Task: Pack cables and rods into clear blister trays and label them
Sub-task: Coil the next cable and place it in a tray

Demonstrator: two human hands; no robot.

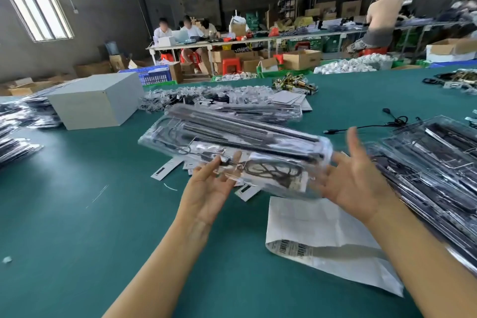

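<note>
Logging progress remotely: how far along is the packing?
Done: filled trays are stacked at the right and far left. In hand: a tray holding rods and a cable lies across the open left hand and right hand. Left: a loose cable and label slips lie on the table.

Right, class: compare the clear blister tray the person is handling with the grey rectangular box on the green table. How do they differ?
The clear blister tray is see-through, showing dark rods and a coiled cable; the grey rectangular box is opaque. The tray is long and flat; the box is tall and blocky. The tray is held up between the left hand and right hand; the box rests on the green table.
</note>
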